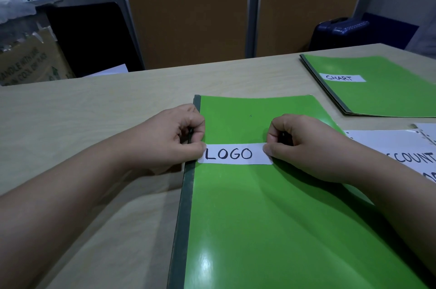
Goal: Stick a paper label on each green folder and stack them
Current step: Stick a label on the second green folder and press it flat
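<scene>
Both hands, left hand [175,138] and right hand [304,144], have curled fingers pinching opposite ends of the white paper LOGO label [234,154], which lies flat on the glossy green folder [271,218] on the pale woodgrain table [94,111].

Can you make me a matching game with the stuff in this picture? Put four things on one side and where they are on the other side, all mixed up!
Things
1. LOGO label
2. CHART label
3. blue suitcase
4. cardboard box

Places
A. beyond the table, far left
B. on the far folder, at the right
C. on the near folder, pinched at its ends by the left hand and the right hand
D. beyond the table, far right

Right pairs: 1-C, 2-B, 3-D, 4-A
</scene>
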